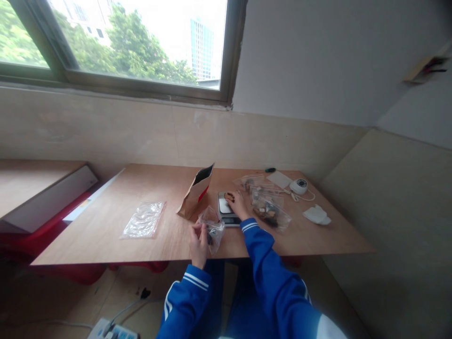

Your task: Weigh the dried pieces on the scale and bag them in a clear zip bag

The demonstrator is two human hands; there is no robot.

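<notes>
My left hand (198,242) pinches the edge of a clear plastic bag (216,235), which has something dark inside. Over the plate of a small digital scale (223,205), my right hand (238,205) is closed on a small brown piece (229,197). Its exact kind is too small to make out, and I cannot tell whether it touches the plate. Behind my left hand stands an open brown paper bag (192,200) with a red patch, leaning to one side. To the right of my right hand lie clear bags with brown and dark pieces (270,212).
A stack of flat clear bags (144,220) lies on the wooden table (106,226) at left. At the right are a white dome-shaped device (299,186) with a cable, a crumpled white tissue (317,214) and a white sheet (279,179). A green-handled tool (270,170) lies at the back edge.
</notes>
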